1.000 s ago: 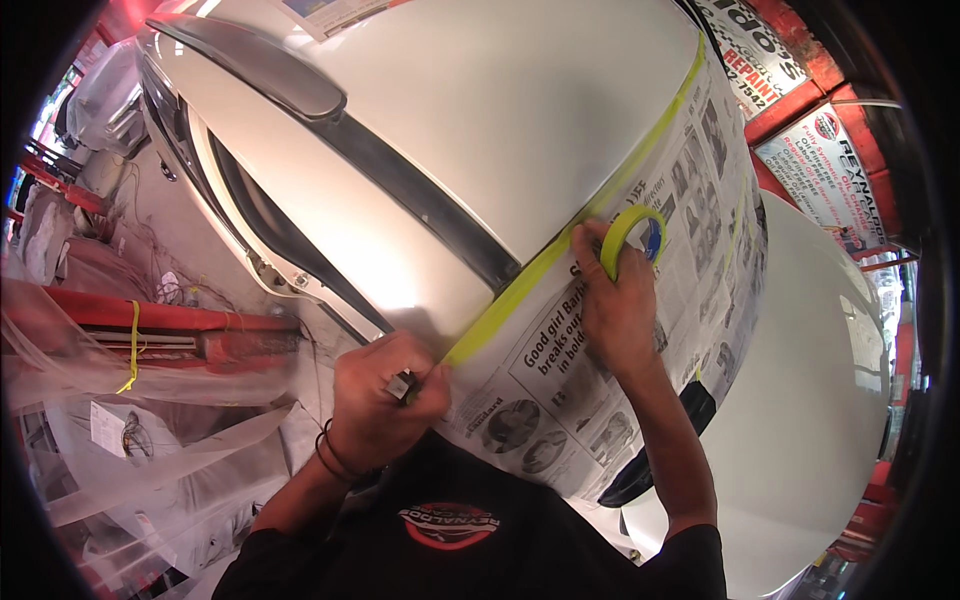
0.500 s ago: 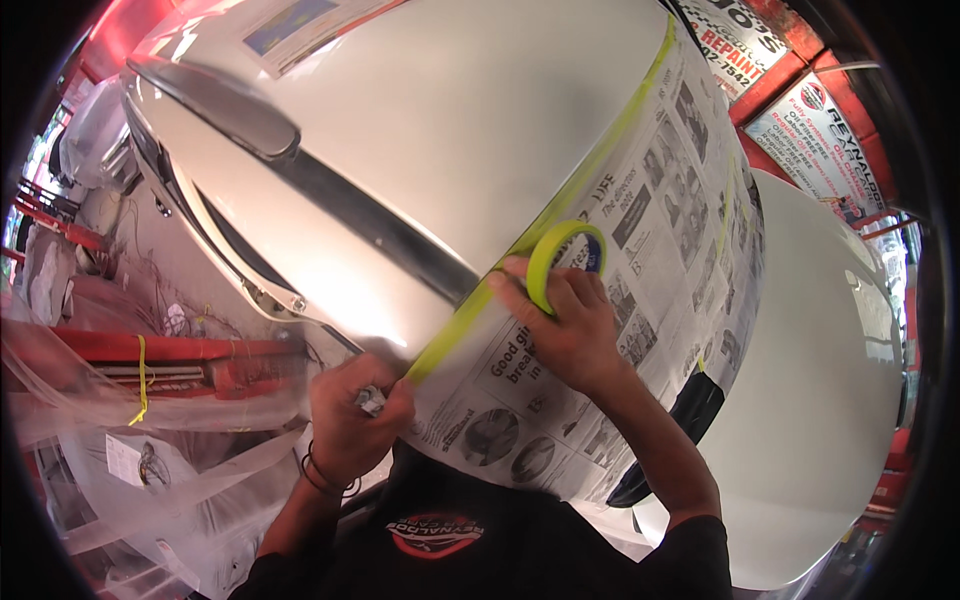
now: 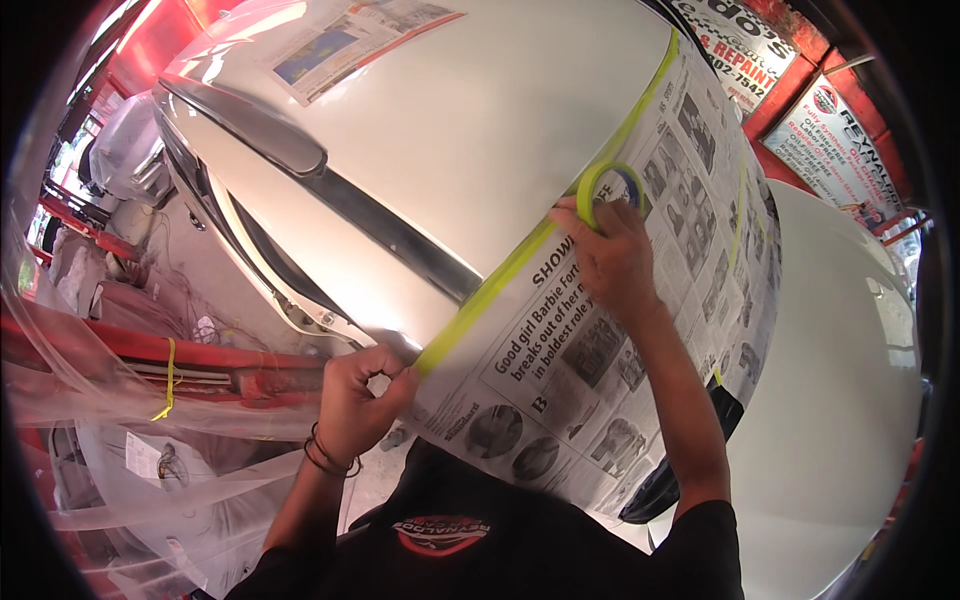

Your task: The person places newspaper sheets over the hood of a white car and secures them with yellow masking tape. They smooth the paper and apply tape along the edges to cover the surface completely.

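My left hand [image 3: 362, 395] is closed in a pinch at the near end of a yellow-green masking tape strip [image 3: 497, 281], at the corner of a newspaper sheet [image 3: 600, 425]. The strip runs along the newspaper's edge, where it meets a white car body panel [image 3: 480, 130]. Farther along that edge, my right hand [image 3: 615, 258] grips a masking tape roll [image 3: 586, 192] of the same colour. Its thumb and fingertips touch the paper's edge beside the strip. Beyond the roll, more yellow-green tape continues along the edge. Part of the roll is hidden by my fingers.
A dark trim strip [image 3: 395, 237] crosses the panel toward the tape. Another piece of newspaper [image 3: 355, 45] lies farther up. Red beams [image 3: 120, 340] under clear plastic sheeting stand at left. A second white panel [image 3: 830, 400] curves at right, near signboards [image 3: 835, 150].
My right hand and the tape roll have moved up and to the right along the newspaper's edge, uncovering printed paper. My left hand stays at the near corner. The view has shifted slightly.
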`<state>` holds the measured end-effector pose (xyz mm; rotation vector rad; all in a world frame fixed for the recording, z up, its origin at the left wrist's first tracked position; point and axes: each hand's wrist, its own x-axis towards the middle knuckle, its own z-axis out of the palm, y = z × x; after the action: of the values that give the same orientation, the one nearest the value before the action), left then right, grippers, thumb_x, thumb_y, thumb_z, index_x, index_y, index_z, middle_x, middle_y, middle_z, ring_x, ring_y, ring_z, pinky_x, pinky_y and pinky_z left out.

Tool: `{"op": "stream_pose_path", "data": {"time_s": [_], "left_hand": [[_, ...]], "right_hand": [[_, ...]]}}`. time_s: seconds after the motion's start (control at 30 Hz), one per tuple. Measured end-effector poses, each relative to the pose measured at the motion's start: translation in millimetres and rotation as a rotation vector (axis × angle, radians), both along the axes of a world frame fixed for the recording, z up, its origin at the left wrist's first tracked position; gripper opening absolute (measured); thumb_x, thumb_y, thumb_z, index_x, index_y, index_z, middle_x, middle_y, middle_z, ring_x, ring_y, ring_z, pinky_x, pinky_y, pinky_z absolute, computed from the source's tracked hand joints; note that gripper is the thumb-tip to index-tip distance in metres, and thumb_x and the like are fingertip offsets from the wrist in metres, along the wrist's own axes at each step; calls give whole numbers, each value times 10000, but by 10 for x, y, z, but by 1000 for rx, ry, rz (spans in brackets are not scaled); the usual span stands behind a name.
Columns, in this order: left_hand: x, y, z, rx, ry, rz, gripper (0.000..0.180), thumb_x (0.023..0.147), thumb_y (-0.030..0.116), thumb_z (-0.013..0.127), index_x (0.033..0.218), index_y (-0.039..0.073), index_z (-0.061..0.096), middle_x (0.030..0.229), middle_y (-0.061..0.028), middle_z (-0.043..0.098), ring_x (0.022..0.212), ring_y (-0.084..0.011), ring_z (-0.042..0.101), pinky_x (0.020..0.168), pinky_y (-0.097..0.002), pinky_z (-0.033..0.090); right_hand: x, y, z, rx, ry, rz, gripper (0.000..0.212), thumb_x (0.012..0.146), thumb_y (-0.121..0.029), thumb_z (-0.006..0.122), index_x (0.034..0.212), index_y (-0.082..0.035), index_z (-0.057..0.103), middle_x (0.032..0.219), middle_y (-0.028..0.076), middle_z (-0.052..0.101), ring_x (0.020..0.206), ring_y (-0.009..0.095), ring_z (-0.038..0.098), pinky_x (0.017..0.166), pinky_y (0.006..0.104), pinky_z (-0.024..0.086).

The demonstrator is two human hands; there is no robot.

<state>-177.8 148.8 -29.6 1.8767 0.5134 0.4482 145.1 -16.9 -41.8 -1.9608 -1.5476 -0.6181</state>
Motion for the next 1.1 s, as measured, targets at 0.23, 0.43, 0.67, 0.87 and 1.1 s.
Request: {"op": "stream_pose_path", "data": {"time_s": [0.23, 0.43, 0.67, 0.87, 1.1], "left_hand": [[-31, 25, -105, -75, -29, -30, 183, 942, 15, 714, 781, 4, 627, 705, 12, 621, 709, -30, 538, 649, -246, 471], [-37, -73, -54, -67, -51, 2, 174, 960, 25, 715, 805, 8, 640, 730, 23, 627, 730, -27, 540, 676, -240, 474], [-26, -213, 93, -65, -68, -25, 131, 976, 62, 740, 869, 19, 677, 772, 21, 652, 729, -33, 574, 678, -248, 491], [-47, -339, 187, -217, -44, -46, 118, 998, 86, 744, 923, 15, 688, 804, 14, 672, 750, -37, 595, 687, -248, 502], [-159, -181, 38, -70, -10, 8, 180, 1044, 154, 715, 928, 19, 697, 796, 17, 663, 743, -31, 576, 669, -243, 490]], "right_hand": [[-791, 3, -162, -12, 54, 61, 442, 858, -81, 645, 1276, -148, 771, 1250, -3, 706, 1024, 240, 618, 884, 421, 493], [-1232, 16, -274, 19, 21, 12, 479, 855, -109, 631, 1320, -134, 744, 1284, 16, 690, 1022, 239, 606, 888, 420, 483], [-1419, -49, -245, -93, -32, 18, 501, 875, -137, 625, 1366, -84, 706, 1266, 46, 670, 1024, 235, 597, 885, 409, 466], [-1292, -76, -28, -161, -147, 127, 483, 892, -158, 619, 1358, -62, 701, 1229, 57, 665, 1008, 229, 583, 882, 382, 452], [-1305, -36, 1, -184, -100, 176, 473, 881, -139, 615, 1336, -34, 693, 1214, 87, 666, 1004, 244, 584, 873, 387, 445]]}}
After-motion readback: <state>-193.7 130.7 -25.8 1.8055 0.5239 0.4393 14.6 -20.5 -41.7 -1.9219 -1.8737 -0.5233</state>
